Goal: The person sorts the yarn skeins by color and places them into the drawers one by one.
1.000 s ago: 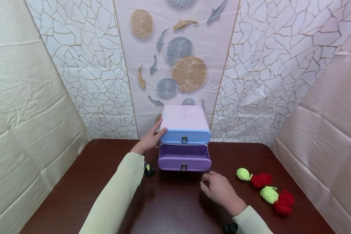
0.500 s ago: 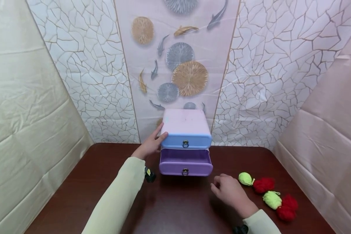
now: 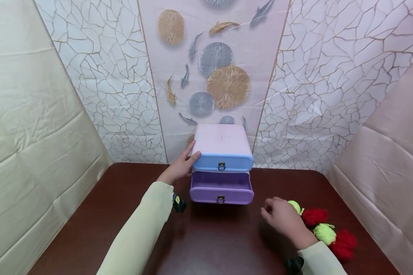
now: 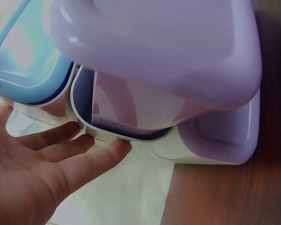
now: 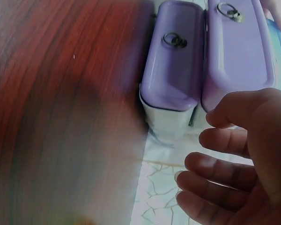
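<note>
A small drawer cabinet (image 3: 221,139) with a pink top stands at the back of the table. Its blue top drawer (image 3: 206,162) is closed, while the purple drawer (image 3: 206,195) below is pulled out and looks bare inside. A lower purple drawer (image 5: 171,75) shows in the right wrist view. My left hand (image 3: 179,167) rests against the cabinet's left side, fingers extended along it. My right hand (image 3: 283,217) is over the table, fingers loosely bent and holding nothing. It partly covers a yellow-green yarn ball (image 3: 296,206) in the head view.
Beyond my right hand lie a red yarn ball (image 3: 314,216), another yellow-green yarn ball (image 3: 325,233) and more red yarn (image 3: 344,245). The dark wooden table (image 3: 206,236) is bounded by a patterned cloth (image 3: 113,114) behind and pale drapes (image 3: 27,145) at the sides.
My right hand has moved right, away from the purple drawer's front corner toward the yarn balls. My left hand stays on the cabinet, and the purple drawer remains pulled out.
</note>
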The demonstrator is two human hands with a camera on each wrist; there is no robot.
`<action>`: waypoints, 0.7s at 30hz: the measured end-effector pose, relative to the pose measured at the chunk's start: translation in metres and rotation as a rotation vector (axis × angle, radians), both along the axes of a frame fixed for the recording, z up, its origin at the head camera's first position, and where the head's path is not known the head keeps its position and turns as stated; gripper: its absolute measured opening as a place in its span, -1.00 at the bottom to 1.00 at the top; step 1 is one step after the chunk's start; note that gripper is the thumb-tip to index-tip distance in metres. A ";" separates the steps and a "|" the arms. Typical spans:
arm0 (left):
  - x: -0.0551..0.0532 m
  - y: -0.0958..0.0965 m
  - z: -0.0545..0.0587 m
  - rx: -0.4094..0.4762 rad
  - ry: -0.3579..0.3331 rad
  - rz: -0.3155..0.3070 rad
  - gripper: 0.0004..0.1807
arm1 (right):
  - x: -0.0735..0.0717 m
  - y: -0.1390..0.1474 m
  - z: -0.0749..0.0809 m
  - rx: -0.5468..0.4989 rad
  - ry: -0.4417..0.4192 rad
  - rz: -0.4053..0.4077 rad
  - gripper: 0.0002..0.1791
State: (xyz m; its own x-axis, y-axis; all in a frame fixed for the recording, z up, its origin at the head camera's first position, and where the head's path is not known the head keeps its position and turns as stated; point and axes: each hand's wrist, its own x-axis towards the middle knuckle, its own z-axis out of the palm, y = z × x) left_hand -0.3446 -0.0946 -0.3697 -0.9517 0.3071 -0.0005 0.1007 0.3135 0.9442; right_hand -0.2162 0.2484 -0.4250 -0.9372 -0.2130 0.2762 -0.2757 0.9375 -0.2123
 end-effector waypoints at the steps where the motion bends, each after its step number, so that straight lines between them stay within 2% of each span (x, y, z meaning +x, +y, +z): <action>1: 0.000 0.001 0.001 0.002 0.008 0.001 -0.19 | -0.001 0.002 0.001 0.000 0.005 -0.003 -0.84; 11: -0.003 0.001 -0.002 0.009 0.022 0.007 -0.20 | -0.011 0.023 -0.007 0.011 -0.019 -0.078 -0.84; 21: -0.001 -0.001 -0.001 -0.015 0.021 0.016 -0.19 | -0.020 0.040 -0.014 0.004 -0.008 -0.100 -0.64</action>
State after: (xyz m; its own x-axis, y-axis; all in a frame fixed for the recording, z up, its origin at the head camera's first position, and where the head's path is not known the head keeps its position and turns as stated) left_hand -0.3455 -0.0951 -0.3702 -0.9562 0.2922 0.0154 0.1157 0.3295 0.9371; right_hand -0.2363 0.2883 -0.4386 -0.9560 -0.1197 0.2677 -0.1792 0.9611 -0.2102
